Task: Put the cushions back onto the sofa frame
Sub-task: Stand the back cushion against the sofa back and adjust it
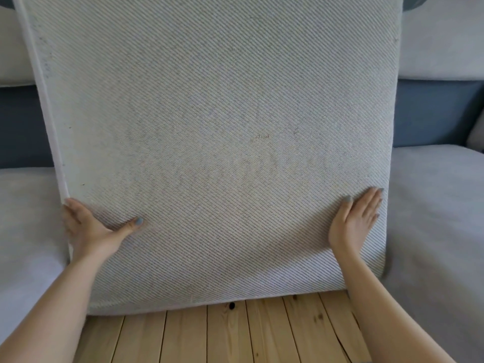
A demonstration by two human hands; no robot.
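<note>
Head: cushion (214,127) (upright) against left hand (89,229), right hand (356,221)

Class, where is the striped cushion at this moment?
The striped cushion is upright at centre of the head view, over the wooden slats, between the left seat cushion and the right seat cushion.

Pale wooden boards (230,336) fill the bottom of the view. They lie side by side and run away from the camera, with thin dark gaps between them. Brown knots dot the grain, and one small dark spot (231,306) sits at the far end of a board near the middle. Whether the boards are a floor cannot be told. In the top right corner shows a scrap of dark teal cloth (416,1), too little to identify.
</note>
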